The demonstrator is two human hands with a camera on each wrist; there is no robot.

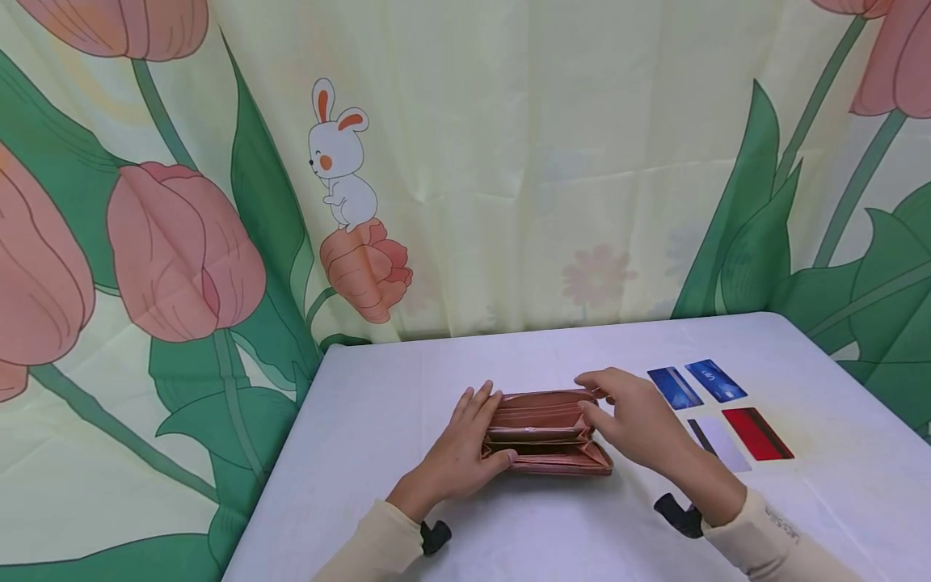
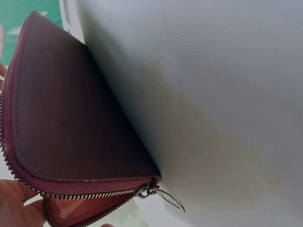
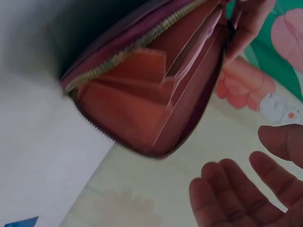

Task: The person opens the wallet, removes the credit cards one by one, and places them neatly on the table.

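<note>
A reddish-brown zip wallet [image 1: 549, 462] lies unzipped on the table, its top spread apart to show card slots and pleated dividers. At its left end my left hand [image 1: 465, 453] holds it, with the thumb at the front edge and the fingers by the back panel. The zipper pull [image 2: 170, 201] hangs at a lower corner in the left wrist view. My right hand [image 1: 640, 416] is by the wallet's right end. In the right wrist view, the right hand's fingers [image 3: 227, 189] are loosely extended, apart from the wallet with nothing between them.
Right of the wallet lie two blue cards [image 1: 675, 388] [image 1: 716, 381], a white card with a dark stripe [image 1: 727, 453] and a red card [image 1: 758, 434]. A white cloth covers the table [image 1: 349, 420]. Behind it hangs a tulip-print curtain [image 1: 494, 202].
</note>
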